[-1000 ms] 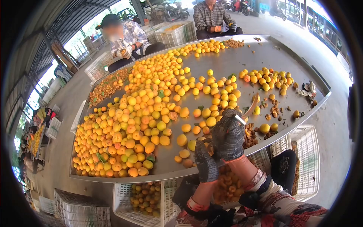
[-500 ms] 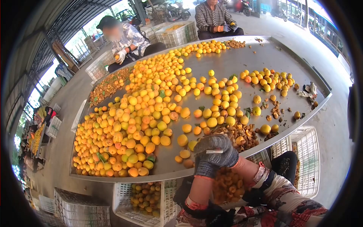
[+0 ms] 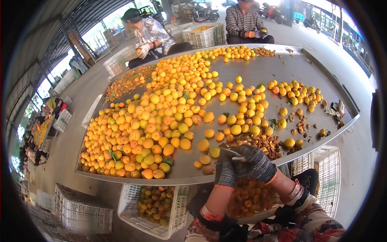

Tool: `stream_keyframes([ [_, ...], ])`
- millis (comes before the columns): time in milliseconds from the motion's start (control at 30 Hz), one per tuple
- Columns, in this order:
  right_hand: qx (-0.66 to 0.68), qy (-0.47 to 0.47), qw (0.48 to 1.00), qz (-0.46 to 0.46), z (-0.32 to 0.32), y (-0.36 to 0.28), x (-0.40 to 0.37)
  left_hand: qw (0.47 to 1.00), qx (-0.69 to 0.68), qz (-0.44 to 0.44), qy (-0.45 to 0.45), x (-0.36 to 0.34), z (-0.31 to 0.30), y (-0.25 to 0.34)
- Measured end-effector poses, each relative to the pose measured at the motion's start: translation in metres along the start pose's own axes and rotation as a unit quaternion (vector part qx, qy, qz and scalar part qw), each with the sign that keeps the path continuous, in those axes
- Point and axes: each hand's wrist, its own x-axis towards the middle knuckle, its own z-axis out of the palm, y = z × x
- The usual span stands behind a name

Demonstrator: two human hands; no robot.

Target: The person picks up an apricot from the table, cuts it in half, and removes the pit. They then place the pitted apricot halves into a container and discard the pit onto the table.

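My left hand (image 3: 226,170) and my right hand (image 3: 258,163), both in grey knit gloves, are close together at the table's near edge. A thin metal tool (image 3: 234,154) juts out between them, its grip lying against my right hand's closed fingers. What my left hand's fingers hold, if anything, is hidden. Just beyond the gloves lies a heap of brown pits and scraps (image 3: 262,145). Yellow-orange fruits (image 3: 161,117) cover much of the metal table (image 3: 225,72). Halved fruit (image 3: 252,197) lies below my hands.
Two people sit across the table, one in a patterned top (image 3: 151,34), one in a checked shirt (image 3: 242,22). White crates stand below the near edge, one holding fruit (image 3: 177,218). A crumpled glove (image 3: 335,109) rests at the right. Stacked crates (image 3: 82,209) stand lower left.
My hands have moved slightly apart and the metal tool shows more between them. The whole view has shifted, with the table appearing further right.
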Motion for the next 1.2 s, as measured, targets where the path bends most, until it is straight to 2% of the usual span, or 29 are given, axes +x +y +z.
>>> stream_keyframes([
  [33, 0.098, 0.012, 0.988, 0.119, 0.000, -0.004, 0.002, 1.000, -0.004, 0.007, 0.003, 0.006, -0.003, -0.003],
  [67, 0.125, 0.062, 0.975, 0.173, -0.008, -0.019, 0.000, 0.995, 0.082, 0.046, -0.045, 0.011, -0.009, -0.007],
  [100, 0.126, 0.055, 0.976, 0.169, -0.011, -0.014, 0.001, 0.978, 0.167, 0.082, -0.090, 0.020, -0.020, -0.015],
  [133, 0.305, 0.120, 0.927, 0.181, -0.017, -0.003, -0.003, 0.911, 0.296, 0.241, -0.159, 0.064, -0.054, -0.040],
  [167, 0.472, 0.182, 0.842, 0.189, -0.024, 0.005, -0.006, 0.911, 0.295, 0.242, -0.154, 0.050, -0.051, -0.038],
  [200, 0.288, 0.155, 0.932, 0.156, -0.031, 0.009, -0.004, 0.828, 0.399, 0.336, -0.205, 0.023, -0.043, -0.034],
  [233, 0.091, 0.121, 0.982, 0.115, -0.039, 0.013, -0.002, 0.721, 0.493, 0.419, -0.250, 0.006, -0.038, -0.032],
  [267, 0.342, 0.147, 0.912, 0.171, -0.038, 0.036, -0.002, 0.721, 0.492, 0.420, -0.247, -0.001, -0.040, -0.033],
  [300, 0.342, 0.145, 0.913, 0.171, -0.037, 0.046, 0.001, 0.677, 0.510, 0.434, -0.305, -0.006, -0.043, -0.035],
  [333, 0.252, 0.102, 0.930, 0.246, -0.036, 0.054, 0.006, 0.628, 0.525, 0.446, -0.362, -0.008, -0.045, -0.035],
  [367, 0.157, 0.056, 0.933, 0.318, -0.035, 0.057, 0.011, 0.630, 0.524, 0.448, -0.359, -0.008, -0.045, -0.033],
  [400, 0.079, 0.056, 0.963, 0.251, -0.026, 0.050, 0.017, 0.605, 0.524, 0.492, -0.342, -0.009, -0.046, -0.030],
  [433, 0.080, 0.053, 0.963, 0.251, -0.019, 0.039, 0.030, 0.578, 0.524, 0.535, -0.324, -0.009, -0.047, -0.025],
  [467, 0.019, 0.007, 0.969, 0.245, -0.013, 0.025, 0.048, 0.579, 0.525, 0.535, -0.322, -0.010, -0.049, -0.018],
  [500, -0.042, -0.039, 0.969, 0.238, -0.004, 0.015, 0.064, 0.656, 0.473, 0.531, -0.253, -0.012, -0.052, -0.008],
  [533, -0.002, -0.051, 0.964, 0.263, 0.007, 0.007, 0.077, 0.725, 0.415, 0.520, -0.181, -0.015, -0.054, 0.002],
  [567, 0.039, -0.063, 0.956, 0.285, 0.019, 0.001, 0.089, 0.725, 0.413, 0.521, -0.179, -0.022, -0.053, 0.016],
  [633, 0.010, -0.098, 0.976, 0.196, 0.053, 0.016, 0.112, 0.913, 0.194, 0.354, -0.063, -0.035, -0.054, 0.043],
  [667, -0.078, -0.093, 0.985, 0.122, 0.075, 0.029, 0.120, 0.913, 0.194, 0.354, -0.061, -0.031, -0.058, 0.050],
  [700, -0.166, -0.086, 0.981, 0.047, 0.096, 0.039, 0.127, 0.949, 0.058, 0.308, -0.029, -0.024, -0.063, 0.056],
  [733, -0.165, -0.088, 0.981, 0.045, 0.110, 0.041, 0.134, 0.963, -0.079, 0.256, 0.004, -0.018, -0.066, 0.060],
  [800, -0.170, -0.175, 0.966, 0.082, 0.130, 0.036, 0.145, 0.958, -0.099, 0.267, 0.022, -0.012, -0.073, 0.066],
  [833, -0.168, -0.178, 0.966, 0.081, 0.134, 0.030, 0.149, 0.953, -0.116, 0.276, 0.038, -0.011, -0.077, 0.068],
  [900, -0.303, -0.246, 0.917, 0.076, 0.135, 0.018, 0.153, 0.955, -0.132, 0.263, 0.046, -0.008, -0.082, 0.072],
  [1033, -0.334, -0.214, 0.916, 0.064, 0.145, 0.036, 0.150, 0.958, -0.134, 0.250, 0.031, 0.005, -0.099, 0.069],
  [1100, -0.232, -0.168, 0.958, 0.026, 0.137, 0.050, 0.149, 0.957, -0.121, 0.260, 0.051, 0.009, -0.098, 0.069],
  [1133, -0.235, -0.167, 0.957, 0.025, 0.127, 0.041, 0.150, 0.954, -0.108, 0.270, 0.075, 0.009, -0.097, 0.070],
  [1167, -0.083, -0.174, 0.975, 0.107, 0.115, 0.031, 0.149, 0.953, -0.110, 0.272, 0.073, 0.006, -0.095, 0.071],
  [1200, 0.071, -0.176, 0.964, 0.187, 0.102, 0.017, 0.146, 0.956, -0.099, 0.266, 0.073, 0.001, -0.091, 0.071],
])
